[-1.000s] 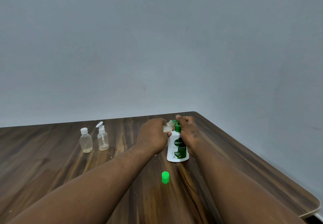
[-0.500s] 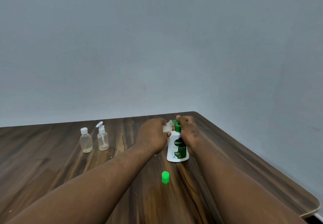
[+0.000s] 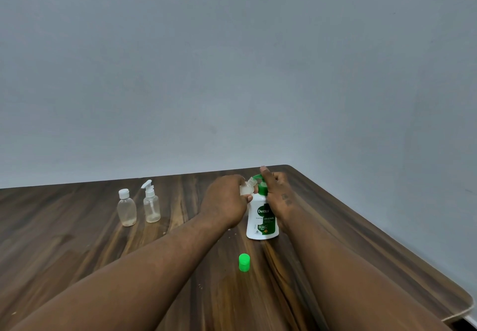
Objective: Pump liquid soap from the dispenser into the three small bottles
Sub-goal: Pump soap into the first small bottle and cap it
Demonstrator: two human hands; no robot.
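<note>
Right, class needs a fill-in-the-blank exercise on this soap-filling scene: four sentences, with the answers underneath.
1. The loose cap lying on the table is coloured ____.
2. The right hand is at the pump of the dispenser, whose label reads ____.
3. The left hand grips the small bottle that has no ____ on.
4. Counting the flip-cap bottle and the spray bottle, ____ bottles stand untouched.

Missing words: green; Dettol; cap; two.

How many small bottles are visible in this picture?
3. A capped bottle and a spray bottle stand side by side on the table, at left; the third bottle, open, is in the left hand, at the dispenser.
</note>
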